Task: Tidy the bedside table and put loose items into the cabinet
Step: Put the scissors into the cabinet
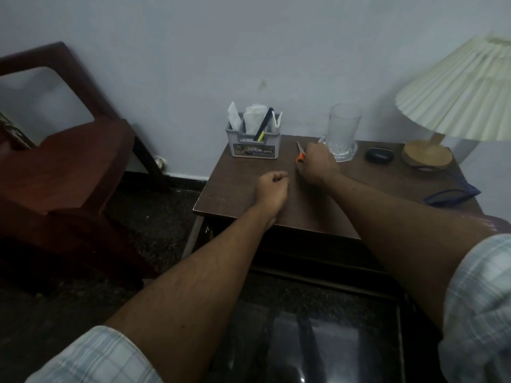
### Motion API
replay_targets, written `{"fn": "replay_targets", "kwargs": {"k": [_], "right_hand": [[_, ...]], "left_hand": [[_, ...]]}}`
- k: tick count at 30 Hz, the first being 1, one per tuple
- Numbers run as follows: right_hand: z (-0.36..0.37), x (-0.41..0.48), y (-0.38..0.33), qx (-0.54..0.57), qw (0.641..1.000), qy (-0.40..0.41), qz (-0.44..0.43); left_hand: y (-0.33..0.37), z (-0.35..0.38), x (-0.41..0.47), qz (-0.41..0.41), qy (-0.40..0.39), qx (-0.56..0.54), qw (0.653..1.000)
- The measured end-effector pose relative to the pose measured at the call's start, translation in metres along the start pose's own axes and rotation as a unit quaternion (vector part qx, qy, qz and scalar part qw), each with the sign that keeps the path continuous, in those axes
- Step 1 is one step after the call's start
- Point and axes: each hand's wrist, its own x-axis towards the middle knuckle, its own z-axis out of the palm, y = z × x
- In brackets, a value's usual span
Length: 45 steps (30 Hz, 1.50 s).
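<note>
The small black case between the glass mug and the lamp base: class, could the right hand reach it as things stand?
Probably yes: the right hand is close, the black case lies uncovered, and only the glass mug stands between them.

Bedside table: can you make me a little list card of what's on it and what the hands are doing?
surface: brown bedside table
back left: grey organizer box holding papers and pens
middle: orange-handled scissors, glass mug
right: small black case, lamp, blue cord
left hand: curled loosely, holding nothing visible
right hand: closing on the scissors
</note>
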Motion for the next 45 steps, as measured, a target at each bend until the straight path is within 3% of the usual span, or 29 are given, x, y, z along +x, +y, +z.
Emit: {"fn": "replay_targets", "kwargs": {"k": [11, 17, 23, 26, 29, 33, 38, 45], "right_hand": [[-0.013, -0.068, 0.000, 0.067, 0.993, -0.080, 0.055], [-0.025, -0.120, -0.006, 0.125, 0.991, -0.044, -0.026], [-0.045, -0.171, -0.016, 0.174, 0.977, -0.072, -0.096], [-0.046, -0.192, -0.019, 0.229, 0.966, -0.084, -0.085], [-0.047, -0.210, -0.020, 0.314, 0.938, -0.130, -0.060], [-0.042, -0.234, -0.020, 0.464, 0.861, -0.205, 0.043], [-0.024, -0.257, -0.010, 0.533, 0.795, -0.206, 0.204], [0.014, -0.265, 0.015, 0.583, 0.734, -0.174, 0.303]], "left_hand": [[0.011, 0.000, -0.035, -0.053, 0.009, -0.034, 0.998], [0.020, -0.016, -0.079, -0.090, -0.063, -0.096, 0.989], [0.023, -0.039, -0.117, -0.087, -0.062, -0.134, 0.985], [0.019, -0.049, -0.133, -0.085, -0.049, -0.134, 0.986], [0.012, -0.058, -0.150, -0.093, -0.041, -0.147, 0.984], [-0.006, -0.065, -0.167, -0.101, -0.027, -0.156, 0.982], [-0.041, -0.069, -0.184, -0.142, -0.037, -0.164, 0.975], [-0.068, -0.061, -0.185, -0.186, -0.045, -0.117, 0.975]]}}
